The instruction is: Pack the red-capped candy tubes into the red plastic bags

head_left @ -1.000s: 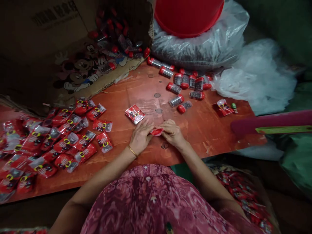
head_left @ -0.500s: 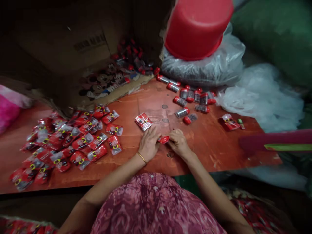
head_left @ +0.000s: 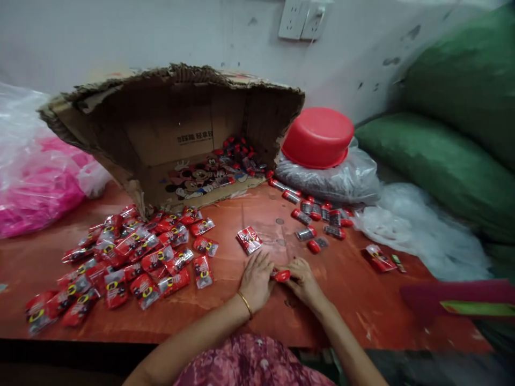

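My left hand [head_left: 257, 280] and my right hand [head_left: 304, 280] meet near the front of the red-brown table [head_left: 354, 289]. Between their fingertips they pinch a small red packet [head_left: 280, 275], one hand on each end. Just beyond my left hand lies a thin stack of red packets [head_left: 249, 239]. A wide spread of filled red packets [head_left: 132, 257] covers the table to my left. Small clear vials with red caps [head_left: 317, 220] lie scattered beyond my right hand.
A torn cardboard box [head_left: 173, 134] lies on its side at the back with more vials inside. A red bowl [head_left: 317, 136] sits upside down on a clear bag. Green sacks [head_left: 438, 161], white plastic [head_left: 422, 230] and a pink bag [head_left: 36, 187] flank the table.
The camera has tilted upward, so the wall, the whole box and the sacks have come into view. Both hands stay together on the small red packet.
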Demonstrator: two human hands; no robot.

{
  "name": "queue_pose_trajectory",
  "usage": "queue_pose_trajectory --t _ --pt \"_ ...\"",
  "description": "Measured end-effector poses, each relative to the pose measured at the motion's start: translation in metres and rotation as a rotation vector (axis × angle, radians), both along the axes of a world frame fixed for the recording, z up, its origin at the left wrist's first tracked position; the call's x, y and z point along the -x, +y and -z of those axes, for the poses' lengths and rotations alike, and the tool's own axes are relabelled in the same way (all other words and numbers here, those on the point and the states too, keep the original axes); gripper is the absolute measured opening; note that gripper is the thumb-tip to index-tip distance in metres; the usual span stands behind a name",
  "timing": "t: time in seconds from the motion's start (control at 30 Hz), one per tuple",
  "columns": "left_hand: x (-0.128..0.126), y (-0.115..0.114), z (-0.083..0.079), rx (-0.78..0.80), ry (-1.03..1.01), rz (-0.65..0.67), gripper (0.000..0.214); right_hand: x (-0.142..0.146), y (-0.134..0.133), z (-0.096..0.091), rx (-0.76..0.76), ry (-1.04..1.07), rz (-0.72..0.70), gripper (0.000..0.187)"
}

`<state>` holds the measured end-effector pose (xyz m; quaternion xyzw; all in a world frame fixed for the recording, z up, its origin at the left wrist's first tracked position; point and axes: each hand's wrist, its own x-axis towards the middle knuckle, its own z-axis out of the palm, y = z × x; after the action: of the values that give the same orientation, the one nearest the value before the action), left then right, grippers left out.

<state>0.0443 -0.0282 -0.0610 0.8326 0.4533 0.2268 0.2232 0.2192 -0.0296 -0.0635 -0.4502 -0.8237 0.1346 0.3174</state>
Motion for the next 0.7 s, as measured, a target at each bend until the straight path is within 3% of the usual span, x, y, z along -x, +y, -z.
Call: queue_pose_trajectory --t 0.13,0.23,0.3,0.4,0.5,0.57,0.63,0.7 --pt "0.002 -0.001 -0.011 0.020 0.006 0.035 0.035 0.006 -0.002 -0.012 0.081 -0.054 0.005 0.021" --pt "0.021 -0.006 -0.032 0.098 0.019 0.063 0.036 0.011 -0.005 -0.028 0.162 -0.067 -0.013 0.021" --pt "0.050 -0.006 -0.049 0.116 0.054 -0.027 0.040 0.012 -0.003 -0.040 0.168 -0.068 0.004 0.024" --pt "0.114 0.005 -0.071 -0.079 0.233 -0.210 0.044 0.012 0.013 -0.056 0.133 -0.067 0.057 0.025" --pt "0.179 0.021 -0.084 -0.205 0.517 -0.341 0.047 0.016 0.053 -0.067 0.105 -0.100 0.039 0.025" --pt "0.207 0.032 -0.092 -0.221 0.661 -0.364 0.052 0.025 0.094 -0.074 0.044 -0.163 -0.002 0.027" --pt "0.212 0.047 -0.103 -0.192 0.711 -0.327 0.057 0.041 0.145 -0.082 -0.059 -0.249 -0.041 0.029" --pt "0.195 0.074 -0.118 -0.163 0.665 -0.291 0.057 0.064 0.202 -0.091 -0.146 -0.354 -0.055 0.033"
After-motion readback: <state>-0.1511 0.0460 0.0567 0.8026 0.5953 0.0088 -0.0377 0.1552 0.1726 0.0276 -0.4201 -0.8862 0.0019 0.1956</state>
